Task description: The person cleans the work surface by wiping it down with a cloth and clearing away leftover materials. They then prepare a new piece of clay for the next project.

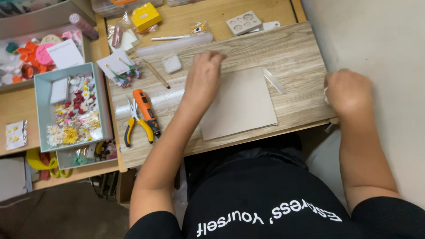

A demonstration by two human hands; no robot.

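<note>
My left hand [202, 76] rests on the wooden board [292, 48], fingers curled down beside the upper left corner of a beige square tile [241, 102]; whether it grips anything is hidden. My right hand [349, 92] is clenched at the board's right edge, with something small and pale just showing at its fingers. A clear blade-like strip [274, 80] lies at the tile's upper right corner. A small grey block [171, 63] sits just left of my left hand.
Yellow-handled pliers [133, 121] and an orange utility knife [146, 110] lie on the board's left. A grey box [40, 106] of small flowers stands further left. A clear roller [175, 44], a thin wooden stick [157, 75], a yellow box [145, 16] and a white mould [243, 22] lie behind.
</note>
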